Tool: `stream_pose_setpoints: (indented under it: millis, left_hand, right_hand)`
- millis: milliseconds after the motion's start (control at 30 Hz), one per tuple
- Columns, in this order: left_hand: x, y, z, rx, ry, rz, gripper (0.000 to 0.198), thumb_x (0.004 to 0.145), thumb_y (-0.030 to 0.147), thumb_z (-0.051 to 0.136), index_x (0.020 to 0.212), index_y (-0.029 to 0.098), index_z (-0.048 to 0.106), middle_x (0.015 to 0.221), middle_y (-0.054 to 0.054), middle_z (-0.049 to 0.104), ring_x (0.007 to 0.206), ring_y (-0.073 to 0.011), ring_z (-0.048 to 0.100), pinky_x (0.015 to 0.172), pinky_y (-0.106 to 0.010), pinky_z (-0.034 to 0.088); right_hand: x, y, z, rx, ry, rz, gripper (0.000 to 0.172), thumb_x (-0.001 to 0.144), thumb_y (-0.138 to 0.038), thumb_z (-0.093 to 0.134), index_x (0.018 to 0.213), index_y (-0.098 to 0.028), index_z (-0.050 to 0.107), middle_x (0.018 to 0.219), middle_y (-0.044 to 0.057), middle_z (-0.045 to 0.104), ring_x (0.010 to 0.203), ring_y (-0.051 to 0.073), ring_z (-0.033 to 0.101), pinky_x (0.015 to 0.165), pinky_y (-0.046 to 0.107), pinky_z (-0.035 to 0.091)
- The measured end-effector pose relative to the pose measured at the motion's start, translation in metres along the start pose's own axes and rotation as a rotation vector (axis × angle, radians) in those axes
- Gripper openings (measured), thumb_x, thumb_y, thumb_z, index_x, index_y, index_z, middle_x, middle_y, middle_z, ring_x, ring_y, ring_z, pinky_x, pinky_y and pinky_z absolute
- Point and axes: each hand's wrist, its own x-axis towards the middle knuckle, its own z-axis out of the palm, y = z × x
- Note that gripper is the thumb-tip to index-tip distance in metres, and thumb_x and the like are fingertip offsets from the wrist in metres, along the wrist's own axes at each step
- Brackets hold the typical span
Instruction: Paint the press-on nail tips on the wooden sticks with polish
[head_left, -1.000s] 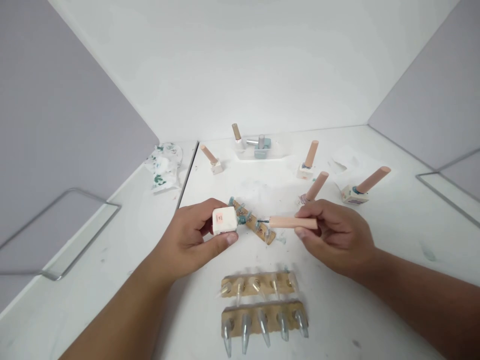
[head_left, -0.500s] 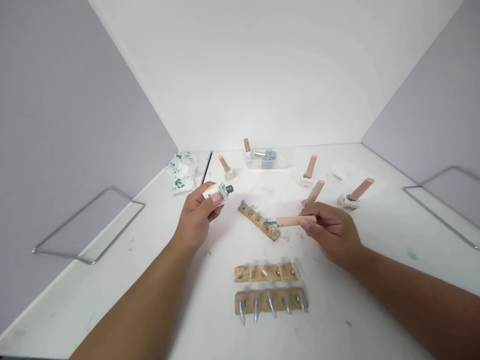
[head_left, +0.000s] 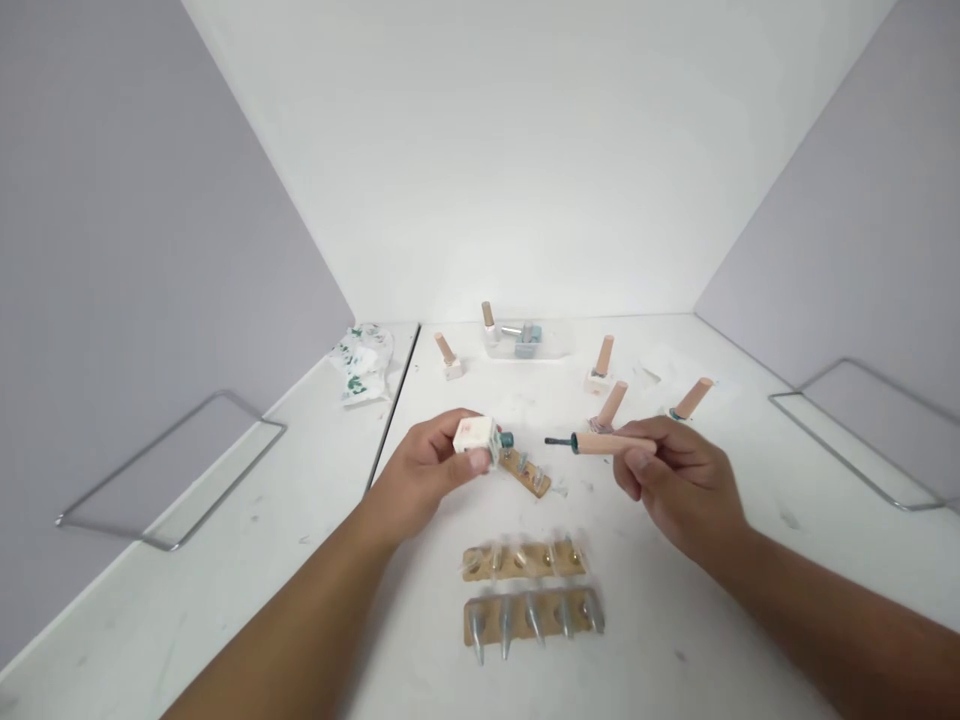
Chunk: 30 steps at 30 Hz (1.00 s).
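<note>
My left hand [head_left: 435, 465] is closed round a white square nail polish bottle [head_left: 475, 438], tilted on its side with its green-stained neck pointing right. Between the fingers of my right hand [head_left: 671, 475] is a nail polish brush [head_left: 600, 443] with a peach handle, its dark bristles pointing left toward the bottle's neck, a small gap apart. Under and behind the bottle lies a cardboard strip [head_left: 534, 482] with small nail tips, partly hidden. Nearer to me lie a strip of clear nail tips [head_left: 525, 562] and a strip of silvery grey nail tips [head_left: 532, 618].
Peach-capped polish bottles [head_left: 450, 366] stand about the table, several on the right. A clear plastic tray [head_left: 555, 345] at the back holds more bottles. Stained crumpled tissue [head_left: 365, 360] lies back left. Wire frames [head_left: 172, 547] stick out at both side walls.
My left hand has moved right with the bottle, now over part of the slanted strip. The brush has moved off the nail tips toward the right. The view has shifted slightly.
</note>
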Motion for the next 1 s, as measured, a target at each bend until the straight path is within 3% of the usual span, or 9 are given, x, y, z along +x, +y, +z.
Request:
stream_pose_setpoints:
  millis: [167,367,500,633,800,1000]
  left_hand:
    - [-0.003,0.003,0.002,0.022,-0.088,-0.022,0.036,0.083,0.050,0.068,0.099,0.018,0.066,0.078,-0.003,0.059,0.067,-0.0128,0.049,0.061,-0.024,0.042]
    - [-0.006,-0.007,0.008,-0.008,-0.093,0.011,0.033,0.087,0.040,0.069,0.115,0.027,0.058,0.086,-0.001,0.054,0.066,-0.0102,0.046,0.057,-0.021,0.040]
    - [-0.007,-0.008,0.013,0.043,-0.107,0.087,0.028,0.091,0.036,0.064,0.118,0.033,0.058,0.088,0.000,0.055,0.067,-0.0099,0.045,0.056,-0.019,0.039]
    - [-0.007,-0.007,0.013,0.091,-0.098,0.075,0.029,0.091,0.034,0.064,0.119,0.036,0.057,0.086,0.001,0.054,0.066,-0.0099,0.044,0.056,-0.019,0.039]
    - [-0.008,-0.007,0.014,0.120,-0.094,0.056,0.027,0.091,0.034,0.064,0.118,0.035,0.056,0.088,0.001,0.056,0.067,-0.0102,0.045,0.057,-0.020,0.040]
    - [-0.011,-0.012,0.012,0.198,-0.132,0.001,0.031,0.091,0.036,0.063,0.120,0.030,0.053,0.082,0.001,0.054,0.063,-0.0096,0.043,0.054,-0.020,0.038]
  right_hand:
    - [0.002,0.019,-0.001,0.034,-0.037,0.068,0.019,0.086,-0.040,0.068,0.088,-0.021,0.070,0.053,-0.005,0.048,0.046,0.009,0.044,0.043,0.023,0.039]
    - [0.006,0.021,-0.003,0.013,-0.110,0.092,0.018,0.083,-0.040,0.070,0.084,-0.022,0.072,0.051,-0.005,0.047,0.045,0.009,0.042,0.041,0.022,0.036]
    - [0.008,0.019,0.001,0.005,-0.134,0.069,0.017,0.085,-0.040,0.068,0.083,-0.023,0.072,0.052,-0.005,0.047,0.046,0.009,0.042,0.041,0.022,0.036]
    - [0.008,0.015,0.002,-0.039,-0.126,0.058,0.016,0.083,-0.039,0.071,0.082,-0.023,0.070,0.052,-0.005,0.050,0.046,0.009,0.041,0.040,0.021,0.035]
    - [0.007,0.010,0.001,-0.107,-0.146,0.031,0.017,0.082,-0.039,0.070,0.078,-0.023,0.070,0.057,-0.002,0.058,0.050,0.010,0.048,0.044,0.021,0.039]
    - [0.005,0.013,0.001,-0.199,-0.183,-0.073,0.005,0.085,-0.026,0.066,0.083,-0.023,0.070,0.058,-0.003,0.060,0.051,0.009,0.051,0.048,0.020,0.042]
